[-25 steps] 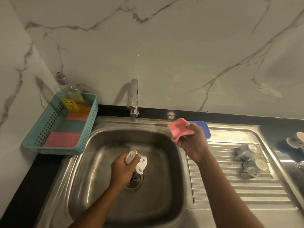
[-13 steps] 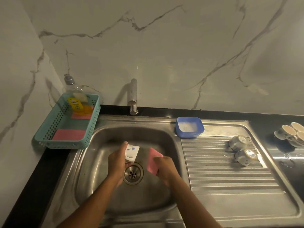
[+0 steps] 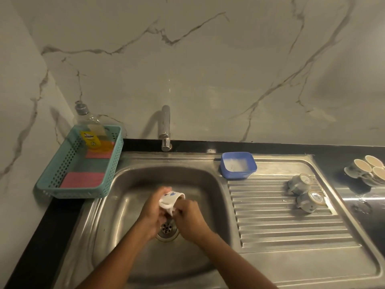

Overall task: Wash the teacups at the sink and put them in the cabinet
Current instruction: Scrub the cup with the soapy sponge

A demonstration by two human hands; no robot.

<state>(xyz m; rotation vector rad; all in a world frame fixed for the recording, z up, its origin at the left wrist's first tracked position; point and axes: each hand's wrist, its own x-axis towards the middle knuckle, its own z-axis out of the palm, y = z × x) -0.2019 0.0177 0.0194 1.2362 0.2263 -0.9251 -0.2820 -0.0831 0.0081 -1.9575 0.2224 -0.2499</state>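
Over the sink basin (image 3: 125, 207) my left hand (image 3: 153, 211) grips a white teacup (image 3: 170, 198) with a blue pattern, tilted on its side above the drain (image 3: 167, 228). My right hand (image 3: 190, 220) is pressed against the cup's lower side with fingers curled; the pink sponge it held is hidden under them. Two washed teacups (image 3: 300, 183) (image 3: 310, 201) lie upside down on the ribbed drainboard. Several more cups (image 3: 366, 170) sit clustered on the black counter at the far right.
A blue tub (image 3: 238, 165) of white soapy stuff stands at the drainboard's back left corner. The tap (image 3: 165, 128) is off behind the basin. A teal basket (image 3: 52, 184) at the left holds a soap bottle (image 3: 91, 130) and pink sponges.
My right hand brought the pink sponge from the blue tub down into the basin and against the cup. My left hand turned the cup onto its side.
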